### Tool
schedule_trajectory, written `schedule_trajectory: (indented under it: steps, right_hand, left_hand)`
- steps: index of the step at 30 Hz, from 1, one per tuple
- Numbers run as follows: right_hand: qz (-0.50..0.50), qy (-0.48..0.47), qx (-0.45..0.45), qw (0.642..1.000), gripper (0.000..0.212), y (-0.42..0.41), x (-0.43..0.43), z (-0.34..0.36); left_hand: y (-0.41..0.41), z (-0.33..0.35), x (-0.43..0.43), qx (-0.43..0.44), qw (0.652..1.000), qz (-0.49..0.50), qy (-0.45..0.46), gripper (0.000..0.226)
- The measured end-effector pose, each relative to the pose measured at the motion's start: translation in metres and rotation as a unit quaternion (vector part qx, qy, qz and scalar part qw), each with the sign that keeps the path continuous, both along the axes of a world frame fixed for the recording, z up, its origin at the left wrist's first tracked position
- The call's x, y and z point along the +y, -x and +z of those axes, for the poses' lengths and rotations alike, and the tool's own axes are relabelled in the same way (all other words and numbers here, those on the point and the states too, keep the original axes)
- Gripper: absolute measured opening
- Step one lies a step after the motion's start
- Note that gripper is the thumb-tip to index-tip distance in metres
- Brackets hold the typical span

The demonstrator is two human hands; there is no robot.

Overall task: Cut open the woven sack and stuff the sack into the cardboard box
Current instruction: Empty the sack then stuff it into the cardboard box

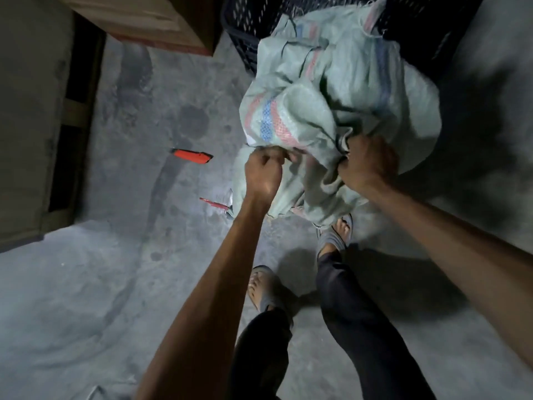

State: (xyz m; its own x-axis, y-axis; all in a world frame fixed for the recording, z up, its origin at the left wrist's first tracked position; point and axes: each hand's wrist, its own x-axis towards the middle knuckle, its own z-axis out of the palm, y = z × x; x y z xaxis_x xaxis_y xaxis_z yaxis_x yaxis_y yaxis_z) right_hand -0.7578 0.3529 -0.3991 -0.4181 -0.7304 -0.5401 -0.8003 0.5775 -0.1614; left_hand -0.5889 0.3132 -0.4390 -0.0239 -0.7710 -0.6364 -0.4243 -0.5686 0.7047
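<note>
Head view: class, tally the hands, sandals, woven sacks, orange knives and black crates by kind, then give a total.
Hands: 2, the left hand and the right hand, both gripping the sack
Sandals: 2, the left sandal and the right sandal
Woven sack: 1, one crumpled bundle
Orange knife: 1, on the floor
Black crate: 1
Total: 7
</note>
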Motion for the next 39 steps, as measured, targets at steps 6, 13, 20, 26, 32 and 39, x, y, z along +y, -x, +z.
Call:
schedule_trajectory:
  steps: [6,13,20,26,32,39]
  right_hand:
    - [-0.035,-0.049,-0.006,0.998,0.035,0.049,-0.016,-0.082]
    - [-0.033,-0.117,0.008,0.993,0.073,0.062,0.000,-0.191]
    - [-0.071,-0.098,-0.002,0.993,0.061,0.061,0.013,-0.152]
    - [-0.110,-0.136,-0.073,0.982,0.035,0.067,0.057,-0.008]
    - [-0.260,-0.099,-0.096,0.956,0.035,0.078,0.105,0.185]
    - [-0.350,0.037,-0.139,0.926,0.031,0.110,0.060,0.329]
  left_hand:
    - [-0.058,-0.131,0.012,-0.373,0.892,-0.181,-0.181,0.096]
    - [-0.104,-0.226,0.040,-0.250,0.906,-0.091,-0.330,0.082]
    - [-0.106,-0.185,0.056,-0.332,0.891,-0.224,-0.216,0.036]
    - [-0.042,-0.022,0.030,-0.316,0.878,-0.330,-0.141,0.052]
    - [0.041,0.192,0.009,-0.209,0.935,-0.209,-0.198,0.046]
    - [0.046,0.352,-0.040,-0.097,0.977,-0.129,-0.140,0.038]
